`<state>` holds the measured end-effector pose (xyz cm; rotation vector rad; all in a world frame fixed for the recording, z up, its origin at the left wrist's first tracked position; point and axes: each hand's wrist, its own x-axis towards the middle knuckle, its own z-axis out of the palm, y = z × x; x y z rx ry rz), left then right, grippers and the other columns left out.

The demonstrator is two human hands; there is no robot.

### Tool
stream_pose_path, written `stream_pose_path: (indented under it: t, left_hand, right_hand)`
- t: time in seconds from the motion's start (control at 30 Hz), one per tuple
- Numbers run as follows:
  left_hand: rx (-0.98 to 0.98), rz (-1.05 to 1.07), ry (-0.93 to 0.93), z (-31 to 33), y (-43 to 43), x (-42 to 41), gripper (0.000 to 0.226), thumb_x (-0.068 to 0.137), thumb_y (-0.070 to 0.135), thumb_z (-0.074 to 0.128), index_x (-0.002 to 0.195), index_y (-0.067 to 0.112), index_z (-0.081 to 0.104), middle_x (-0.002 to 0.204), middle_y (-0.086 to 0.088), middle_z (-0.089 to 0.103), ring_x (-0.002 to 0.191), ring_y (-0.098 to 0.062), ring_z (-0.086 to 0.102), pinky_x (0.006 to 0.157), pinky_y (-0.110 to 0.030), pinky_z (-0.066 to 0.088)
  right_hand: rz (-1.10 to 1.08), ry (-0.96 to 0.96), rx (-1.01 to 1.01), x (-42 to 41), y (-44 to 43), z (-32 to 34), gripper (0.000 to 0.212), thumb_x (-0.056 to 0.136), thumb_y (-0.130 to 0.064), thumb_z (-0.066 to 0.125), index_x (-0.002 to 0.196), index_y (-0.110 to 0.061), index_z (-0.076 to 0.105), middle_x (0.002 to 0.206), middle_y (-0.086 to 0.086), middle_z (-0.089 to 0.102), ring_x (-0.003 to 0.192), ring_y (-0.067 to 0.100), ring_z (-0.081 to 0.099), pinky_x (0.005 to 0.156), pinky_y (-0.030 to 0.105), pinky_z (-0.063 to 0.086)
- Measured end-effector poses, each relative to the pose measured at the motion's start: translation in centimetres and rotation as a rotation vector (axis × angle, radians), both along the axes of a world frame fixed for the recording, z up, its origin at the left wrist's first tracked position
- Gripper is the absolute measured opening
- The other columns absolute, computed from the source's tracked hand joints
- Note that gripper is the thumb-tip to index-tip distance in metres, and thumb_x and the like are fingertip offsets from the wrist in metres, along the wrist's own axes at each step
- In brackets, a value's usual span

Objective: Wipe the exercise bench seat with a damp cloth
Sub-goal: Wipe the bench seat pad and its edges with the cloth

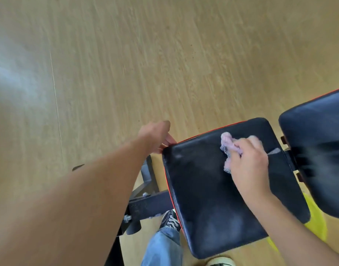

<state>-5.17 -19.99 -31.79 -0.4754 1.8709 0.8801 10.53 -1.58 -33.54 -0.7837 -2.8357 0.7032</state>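
Right hand (249,162), fingers clamped on a crumpled pale cloth (227,140), presses it onto the far side of the black bench seat (209,198). Left hand (155,136) curls its fingers round the seat's left corner.

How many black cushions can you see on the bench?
2. The seat pad is in the middle, under the right hand holding the cloth. The back pad is at the right edge, partly cut off, so more could lie out of view.
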Motion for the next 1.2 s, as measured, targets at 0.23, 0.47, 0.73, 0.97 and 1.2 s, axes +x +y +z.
stream_pose_path:
  t: [0.23, 0.47, 0.73, 0.97, 1.2]
  left_hand:
    - [0.028, 0.003, -0.001, -0.8, -0.4, 0.5, 0.046, 0.08, 0.021, 0.036, 0.074, 0.002, 0.078, 0.077, -0.012, 0.077, 0.066, -0.026, 0.069, 0.072, -0.035, 0.059]
    - [-0.058, -0.257, 0.21, -0.9, -0.6, 0.5, 0.022, 0.068, 0.03, 0.062, 0.068, 0.016, 0.079, 0.083, -0.01, 0.076, 0.087, -0.032, 0.07, 0.082, -0.045, 0.06]
    - [-0.044, -0.492, 0.278, -1.4, -1.6, 0.8, 0.048, 0.072, 0.003, 0.059, 0.065, 0.047, 0.076, 0.076, 0.009, 0.077, 0.086, -0.021, 0.071, 0.086, -0.04, 0.058]
    - [0.015, -0.49, 0.276, -2.5, -2.5, 0.4, 0.039, 0.071, 0.007, 0.061, 0.074, 0.041, 0.079, 0.083, 0.002, 0.079, 0.086, -0.025, 0.074, 0.087, -0.047, 0.058]
    - [0.018, -0.478, 0.292, -2.8, -2.6, 0.6, 0.046, 0.082, 0.001, 0.065, 0.075, 0.045, 0.078, 0.086, 0.0, 0.078, 0.088, -0.026, 0.074, 0.091, -0.045, 0.056]
  right_hand:
    - [0.618, 0.019, 0.023, 0.1, -11.5, -2.6, 0.031, 0.074, 0.008, 0.048, 0.092, -0.013, 0.061, 0.082, 0.005, 0.05, 0.076, 0.024, 0.045, 0.073, 0.034, 0.039]
    - [0.089, -0.103, 0.188, 0.6, 8.0, 1.6, 0.021, 0.074, 0.006, 0.061, 0.091, -0.006, 0.065, 0.083, 0.008, 0.049, 0.077, 0.034, 0.056, 0.066, 0.034, 0.04]
    - [0.647, -0.034, 0.185, 2.6, -5.3, -1.1, 0.04, 0.054, 0.009, 0.052, 0.087, -0.014, 0.05, 0.076, 0.003, 0.036, 0.069, 0.023, 0.032, 0.072, 0.035, 0.027]
    - [-0.154, -0.05, 0.182, -1.9, 6.6, 0.1, 0.036, 0.057, 0.014, 0.067, 0.083, -0.008, 0.056, 0.069, 0.001, 0.035, 0.064, 0.026, 0.042, 0.055, 0.043, 0.048]
    - [0.683, -0.095, 0.268, 6.1, -3.0, -0.6, 0.046, 0.063, 0.009, 0.041, 0.1, -0.015, 0.053, 0.079, 0.002, 0.037, 0.07, 0.026, 0.033, 0.07, 0.043, 0.036]
